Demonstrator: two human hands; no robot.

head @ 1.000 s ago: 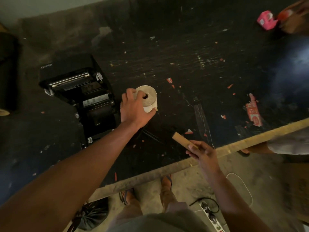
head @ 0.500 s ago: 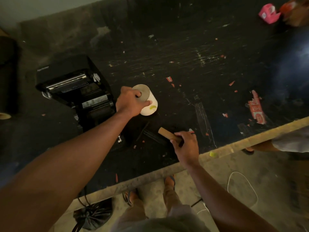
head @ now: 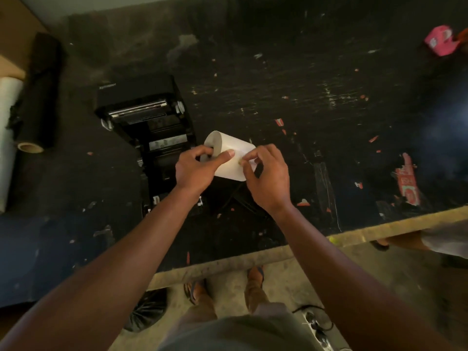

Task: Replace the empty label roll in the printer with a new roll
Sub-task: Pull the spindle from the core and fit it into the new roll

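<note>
A new white label roll (head: 234,150) is held on its side just above the black table, right of the printer. My left hand (head: 196,168) grips its left end, with fingers at the core hole and the thumb across the top. My right hand (head: 266,173) pinches the paper at the roll's right end. The black label printer (head: 149,117) stands open to the left of the hands, its empty bay facing up. The brown empty core is out of sight.
A black film roll (head: 38,92) and a white roll (head: 7,138) lie at the far left. A pink object (head: 440,43) sits at the back right. Red scraps (head: 407,183) litter the table. The table's wooden edge (head: 354,236) runs in front; a power strip (head: 316,328) lies on the floor.
My left hand lifted the roll and tipped it onto its side. My right hand no longer holds the brown core and has moved up to pinch the roll's right end.
</note>
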